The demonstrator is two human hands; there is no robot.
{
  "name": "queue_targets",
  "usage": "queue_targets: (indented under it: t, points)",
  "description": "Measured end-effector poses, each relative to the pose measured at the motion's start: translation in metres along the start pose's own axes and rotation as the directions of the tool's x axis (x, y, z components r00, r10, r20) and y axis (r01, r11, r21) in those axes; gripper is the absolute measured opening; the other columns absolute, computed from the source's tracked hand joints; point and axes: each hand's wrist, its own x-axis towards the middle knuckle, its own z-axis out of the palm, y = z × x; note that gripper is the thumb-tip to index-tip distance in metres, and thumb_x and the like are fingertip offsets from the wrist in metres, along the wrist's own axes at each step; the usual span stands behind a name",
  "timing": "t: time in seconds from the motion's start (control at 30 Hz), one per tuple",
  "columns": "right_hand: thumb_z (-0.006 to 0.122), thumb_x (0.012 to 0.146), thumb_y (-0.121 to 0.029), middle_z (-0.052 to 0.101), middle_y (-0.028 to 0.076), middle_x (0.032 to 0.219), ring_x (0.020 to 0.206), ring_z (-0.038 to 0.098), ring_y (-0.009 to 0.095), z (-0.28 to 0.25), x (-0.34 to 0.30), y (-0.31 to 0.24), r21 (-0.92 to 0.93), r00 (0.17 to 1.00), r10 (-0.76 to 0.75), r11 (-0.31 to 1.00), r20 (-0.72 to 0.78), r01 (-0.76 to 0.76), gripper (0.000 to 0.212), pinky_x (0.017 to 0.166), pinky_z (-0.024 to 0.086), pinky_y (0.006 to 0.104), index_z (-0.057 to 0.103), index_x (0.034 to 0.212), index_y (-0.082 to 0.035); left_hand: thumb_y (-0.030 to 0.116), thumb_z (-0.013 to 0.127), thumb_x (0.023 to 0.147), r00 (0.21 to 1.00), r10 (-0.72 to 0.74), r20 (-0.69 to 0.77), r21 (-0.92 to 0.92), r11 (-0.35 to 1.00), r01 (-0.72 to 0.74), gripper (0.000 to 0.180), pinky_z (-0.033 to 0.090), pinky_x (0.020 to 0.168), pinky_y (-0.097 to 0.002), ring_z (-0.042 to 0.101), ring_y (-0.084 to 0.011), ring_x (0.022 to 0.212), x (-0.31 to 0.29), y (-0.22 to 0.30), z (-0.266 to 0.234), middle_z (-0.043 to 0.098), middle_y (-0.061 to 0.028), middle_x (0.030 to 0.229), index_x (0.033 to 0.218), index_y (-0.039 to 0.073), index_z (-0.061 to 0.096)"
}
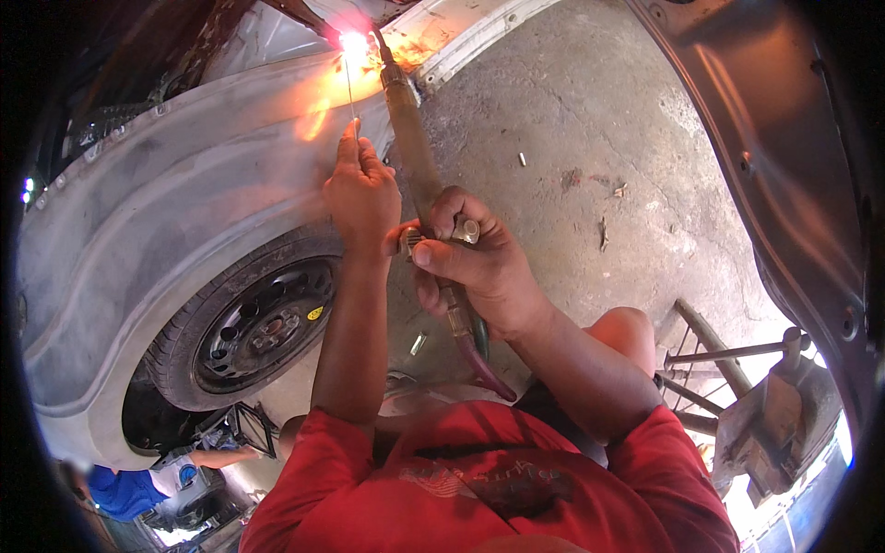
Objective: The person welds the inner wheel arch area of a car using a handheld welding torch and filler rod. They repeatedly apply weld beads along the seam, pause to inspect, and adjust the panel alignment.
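My left hand pinches a thin metal filler rod, whose far end reaches into a bright pinkish-white glow. In my right hand is a gas torch, gripped around its valve end. Its bent tip points at the same glowing spot, by the edge of a grey car fender. Orange light spreads over the metal around it. The glare hides the exact spot where rod and flame meet. Reddish and dark hoses run from the torch's rear toward my lap.
Below the fender is a wheel with a black rim. An open car door stands along the right. Small scraps lie on the concrete floor. A metal stand is at lower right; a person in blue is at lower left.
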Motion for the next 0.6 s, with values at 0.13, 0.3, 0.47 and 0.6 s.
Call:
queue_targets:
  t: [0.13, 0.3, 0.47, 0.6]
  points:
    - [0.069, 0.100, -0.004, 0.074, 0.018, 0.111, 0.062, 0.069, 0.014, 0.003, -0.002, 0.003, 0.010, 0.999, 0.007, 1.000, -0.036, -0.007, 0.023, 0.051, 0.051, 0.0256, 0.049, 0.100, -0.015, 0.021, 0.052, 0.107, 0.997, -0.063, 0.032, -0.017, 0.998, 0.064, 0.036, 0.057, 0.078, -0.0470, 0.075, -0.0363, 0.088, -0.005, 0.007, -0.006, 0.073, -0.0209, 0.096, 0.138, 0.008, 0.066]
    - [0.069, 0.100, -0.004, 0.073, 0.020, 0.112, 0.062, 0.069, 0.012, 0.004, -0.004, 0.000, -0.026, 0.999, 0.020, 0.999, -0.043, -0.022, 0.023, 0.051, 0.051, 0.0241, 0.049, 0.100, -0.015, 0.022, 0.050, 0.109, 1.000, 0.023, 0.012, 0.036, 0.999, -0.023, 0.035, 0.056, 0.064, -0.0447, 0.074, -0.0289, 0.065, -0.005, -0.001, -0.003, 0.069, -0.0107, 0.066, 0.140, 0.009, 0.063]
    - [0.068, 0.100, -0.004, 0.074, 0.019, 0.111, 0.063, 0.069, 0.012, 0.004, -0.003, 0.002, -0.018, 1.000, 0.002, 1.000, -0.030, -0.002, 0.022, 0.050, 0.051, 0.0240, 0.050, 0.100, -0.015, 0.022, 0.051, 0.109, 1.000, -0.001, 0.010, 0.013, 1.000, 0.001, 0.035, 0.056, 0.064, -0.0441, 0.073, -0.0276, 0.063, -0.005, 0.001, -0.004, 0.069, -0.0104, 0.066, 0.140, 0.010, 0.063]
    - [0.068, 0.101, -0.004, 0.076, 0.013, 0.109, 0.067, 0.070, 0.016, 0.001, -0.003, 0.001, -0.010, 1.000, 0.025, 1.000, -0.014, -0.025, 0.022, 0.054, 0.054, 0.0276, 0.048, 0.100, -0.013, 0.022, 0.052, 0.109, 1.000, 0.005, -0.003, 0.012, 1.000, -0.005, 0.035, 0.056, 0.064, -0.0436, 0.073, -0.0273, 0.063, -0.005, -0.003, -0.003, 0.069, -0.0103, 0.066, 0.140, 0.010, 0.063]
